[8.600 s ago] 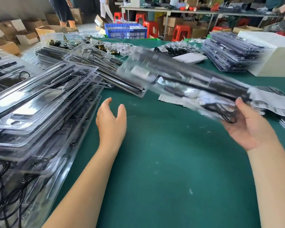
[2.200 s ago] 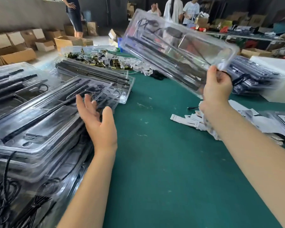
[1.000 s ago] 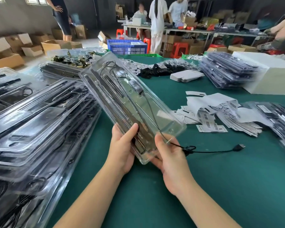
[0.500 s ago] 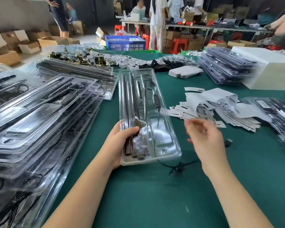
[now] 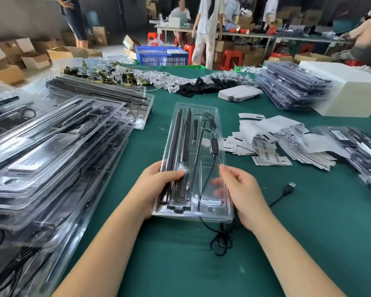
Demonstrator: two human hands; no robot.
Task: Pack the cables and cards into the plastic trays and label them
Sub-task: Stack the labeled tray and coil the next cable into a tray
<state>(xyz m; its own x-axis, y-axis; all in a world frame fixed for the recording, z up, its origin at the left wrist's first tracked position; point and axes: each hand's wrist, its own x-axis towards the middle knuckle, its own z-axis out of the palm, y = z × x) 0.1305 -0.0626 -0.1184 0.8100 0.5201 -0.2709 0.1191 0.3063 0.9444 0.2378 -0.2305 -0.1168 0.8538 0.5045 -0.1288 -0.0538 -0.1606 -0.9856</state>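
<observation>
Lying between both hands — the clear tray.

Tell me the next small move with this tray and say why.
Probably the right hand should leave the tray and gather the loose cable, tucking it inside. The cable runs out over the tray's near edge, coils on the green table, and its USB plug lies off to the right. The left hand already steadies the tray.
</observation>
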